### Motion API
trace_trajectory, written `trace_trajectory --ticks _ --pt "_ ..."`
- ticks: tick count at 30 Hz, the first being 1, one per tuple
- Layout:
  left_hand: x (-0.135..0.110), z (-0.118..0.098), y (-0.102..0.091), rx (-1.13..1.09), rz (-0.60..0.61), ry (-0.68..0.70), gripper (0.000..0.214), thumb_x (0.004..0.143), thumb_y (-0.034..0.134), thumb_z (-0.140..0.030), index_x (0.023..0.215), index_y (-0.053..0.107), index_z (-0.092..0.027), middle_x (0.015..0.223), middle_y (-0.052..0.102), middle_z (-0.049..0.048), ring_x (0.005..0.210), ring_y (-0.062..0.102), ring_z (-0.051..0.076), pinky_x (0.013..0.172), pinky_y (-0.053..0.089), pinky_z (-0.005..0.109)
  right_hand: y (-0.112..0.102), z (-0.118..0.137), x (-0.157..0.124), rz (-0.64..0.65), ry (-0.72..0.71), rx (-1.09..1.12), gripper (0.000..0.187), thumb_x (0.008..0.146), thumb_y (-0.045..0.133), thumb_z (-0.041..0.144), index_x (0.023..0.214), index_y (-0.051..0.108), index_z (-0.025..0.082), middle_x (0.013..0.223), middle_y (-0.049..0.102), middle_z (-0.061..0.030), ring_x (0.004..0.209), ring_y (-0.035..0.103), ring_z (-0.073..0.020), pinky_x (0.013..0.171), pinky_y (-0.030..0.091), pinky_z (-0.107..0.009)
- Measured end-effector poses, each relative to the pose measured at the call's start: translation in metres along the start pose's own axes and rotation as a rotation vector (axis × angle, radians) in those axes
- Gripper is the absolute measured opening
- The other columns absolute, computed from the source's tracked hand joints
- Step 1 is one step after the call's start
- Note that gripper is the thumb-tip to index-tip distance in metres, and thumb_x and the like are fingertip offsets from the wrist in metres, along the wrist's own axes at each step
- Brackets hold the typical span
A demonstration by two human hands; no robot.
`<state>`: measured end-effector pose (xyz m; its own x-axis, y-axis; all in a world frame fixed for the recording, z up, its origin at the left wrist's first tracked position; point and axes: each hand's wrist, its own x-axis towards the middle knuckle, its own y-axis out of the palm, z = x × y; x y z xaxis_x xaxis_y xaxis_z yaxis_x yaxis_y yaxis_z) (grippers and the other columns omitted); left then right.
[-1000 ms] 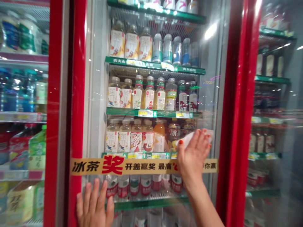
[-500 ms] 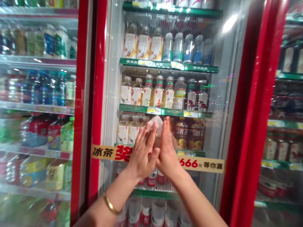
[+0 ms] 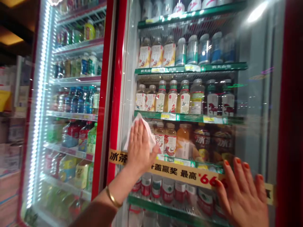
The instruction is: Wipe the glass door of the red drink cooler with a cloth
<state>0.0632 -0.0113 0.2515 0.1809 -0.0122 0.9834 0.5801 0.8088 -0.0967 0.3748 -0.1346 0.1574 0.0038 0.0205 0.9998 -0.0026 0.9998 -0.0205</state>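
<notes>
A thin white wipe (image 3: pixel 149 133) is held under the straight fingers of my left hand (image 3: pixel 139 143), against the glass door (image 3: pixel 257 104) of a red-framed drinks cooler. Its corner sticks up above the fingertips. That wrist wears a gold bangle (image 3: pixel 113 198). Lower right, my right hand (image 3: pixel 246 192) is open, fingers spread, over the right part of a beige printed strip (image 3: pixel 180 170) that runs across the door; nothing shows in it. I cannot tell whether its palm touches the glass.
Bottled drinks (image 3: pixel 172 96) stand on green-edged shelves (image 3: pixel 189 68) behind the glass. On the left is a second cooler (image 3: pixel 104 94) with a bright light strip (image 3: pixel 40 94). Stacked boxes (image 3: pixel 9 176) are blurred at the far left edge.
My hands were together in front of the door with the wipe between them. They have parted: the left moved left with the wipe, the right moved right and down. The view has turned left.
</notes>
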Motion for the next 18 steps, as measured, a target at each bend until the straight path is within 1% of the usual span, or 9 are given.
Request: trace_trajectory --ticks 2,3,5,7,10,12,14,16,18 --pt "-0.039 -0.013 0.001 0.031 0.080 0.163 0.099 0.105 0.050 -0.061 0.176 0.002 -0.012 0.186 0.013 0.0156 0.174 0.013 0.034 0.139 0.030 0.061 -0.001 0.000 0.001 -0.004 -0.010 -0.007 0.069 0.110 0.045 0.054 0.175 0.030 0.034 0.182 0.031 -0.0045 0.168 0.031 -0.0341 0.139 0.019 -0.065" --pt "-0.059 -0.012 -0.002 0.050 0.117 0.248 0.098 0.104 0.051 -0.064 0.176 0.007 -0.012 0.185 0.017 0.0143 0.174 0.015 0.033 0.139 0.032 0.058 -0.001 -0.002 0.001 -0.006 -0.017 -0.012 0.070 0.110 0.046 0.053 0.175 0.030 0.033 0.182 0.031 -0.0048 0.168 0.031 -0.0337 0.139 0.019 -0.064" --pt "-0.086 0.007 -0.012 0.071 0.167 0.331 0.098 0.103 0.050 -0.068 0.176 0.013 -0.014 0.185 0.020 0.0127 0.174 0.015 0.031 0.140 0.030 0.054 -0.002 -0.005 0.000 -0.005 -0.040 -0.019 0.070 0.111 0.047 0.053 0.175 0.029 0.031 0.182 0.030 -0.0056 0.169 0.029 -0.0323 0.140 0.017 -0.061" --pt "-0.081 0.035 -0.021 0.051 0.179 0.236 0.103 0.102 0.050 -0.072 0.177 0.007 -0.016 0.186 0.014 0.0134 0.174 0.013 0.033 0.142 0.024 0.056 -0.001 -0.008 0.000 0.007 -0.069 -0.024 0.071 0.111 0.047 0.052 0.175 0.028 0.030 0.182 0.028 -0.0059 0.170 0.027 -0.0301 0.141 0.015 -0.058" --pt "-0.032 0.058 -0.020 -0.018 0.106 -0.046 0.099 0.106 0.045 -0.066 0.176 -0.009 -0.023 0.187 -0.001 0.0130 0.174 0.002 0.035 0.142 0.013 0.065 -0.001 -0.009 0.000 0.009 -0.074 -0.035 0.070 0.112 0.046 0.050 0.176 0.028 0.029 0.183 0.027 -0.0055 0.171 0.025 -0.0277 0.141 0.014 -0.054" --pt "-0.008 0.046 -0.013 -0.042 0.056 -0.128 0.089 0.110 0.041 -0.055 0.176 -0.012 -0.026 0.187 -0.004 0.0106 0.174 -0.001 0.034 0.142 0.011 0.067 -0.002 -0.008 -0.001 0.010 -0.058 -0.043 0.070 0.112 0.047 0.049 0.176 0.028 0.030 0.183 0.027 -0.0056 0.171 0.026 -0.0283 0.141 0.014 -0.055" --pt "-0.018 0.015 -0.007 -0.027 0.075 -0.081 0.085 0.110 0.042 -0.044 0.177 -0.007 -0.024 0.187 0.003 0.0089 0.174 0.002 0.031 0.143 0.013 0.064 -0.003 -0.007 -0.001 0.020 -0.056 -0.039 0.071 0.111 0.049 0.048 0.176 0.027 0.030 0.183 0.028 -0.0063 0.170 0.027 -0.0303 0.141 0.015 -0.058" --pt "-0.066 -0.021 -0.005 0.041 0.153 0.078 0.086 0.105 0.049 -0.038 0.177 0.006 -0.020 0.186 0.017 0.0064 0.174 0.008 0.026 0.146 0.014 0.053 -0.003 -0.006 -0.001 0.028 -0.052 -0.028 0.072 0.110 0.050 0.047 0.176 0.027 0.030 0.183 0.028 -0.0065 0.170 0.028 -0.0323 0.140 0.017 -0.061" --pt "-0.136 -0.044 -0.007 0.148 0.152 0.286 0.087 0.096 0.057 -0.042 0.175 0.027 -0.020 0.182 0.031 0.0023 0.173 0.014 0.023 0.147 0.011 0.038 -0.003 -0.005 0.000 0.023 -0.042 -0.022 0.072 0.110 0.049 0.046 0.176 0.027 0.031 0.183 0.028 -0.0058 0.169 0.029 -0.0333 0.139 0.017 -0.063"
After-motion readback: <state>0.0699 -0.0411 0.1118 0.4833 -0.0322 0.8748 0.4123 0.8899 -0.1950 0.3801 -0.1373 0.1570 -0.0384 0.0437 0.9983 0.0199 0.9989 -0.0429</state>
